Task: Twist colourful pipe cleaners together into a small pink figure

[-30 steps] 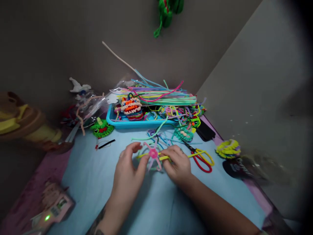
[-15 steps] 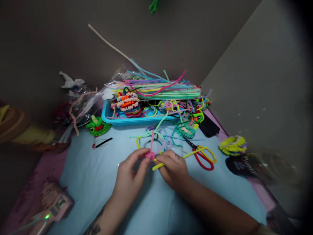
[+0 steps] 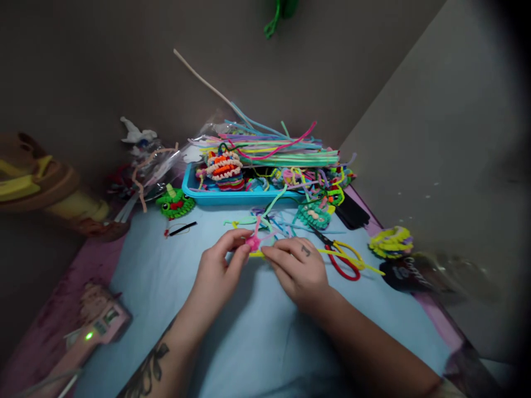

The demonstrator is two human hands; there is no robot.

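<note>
Between its thumb and fingertips, my left hand (image 3: 224, 260) pinches a small pink pipe-cleaner piece (image 3: 253, 242), from which pale pink and other pastel strands stick out. My right hand (image 3: 298, 271) is closed on a yellow pipe cleaner (image 3: 371, 268); one part runs under the pink piece, and its long end reaches right across the scissors. Those scissors (image 3: 347, 270), with red and yellow handles, lie just right of my right hand. Loose pastel pipe cleaners (image 3: 286, 224) are scattered beyond both hands.
A blue tray (image 3: 236, 200) stands at the back, heaped with pipe cleaners (image 3: 269, 146) and fuzzy figures. A green figure (image 3: 176, 203) sits left, a yellow one (image 3: 391, 242) right, near a clear cup (image 3: 460, 279). A pink power strip (image 3: 105, 320) lies front left.
Both hands appear slightly higher in view. The yellow pipe cleaner's short end no longer sticks out below my right hand; its long end now stretches farther right.
</note>
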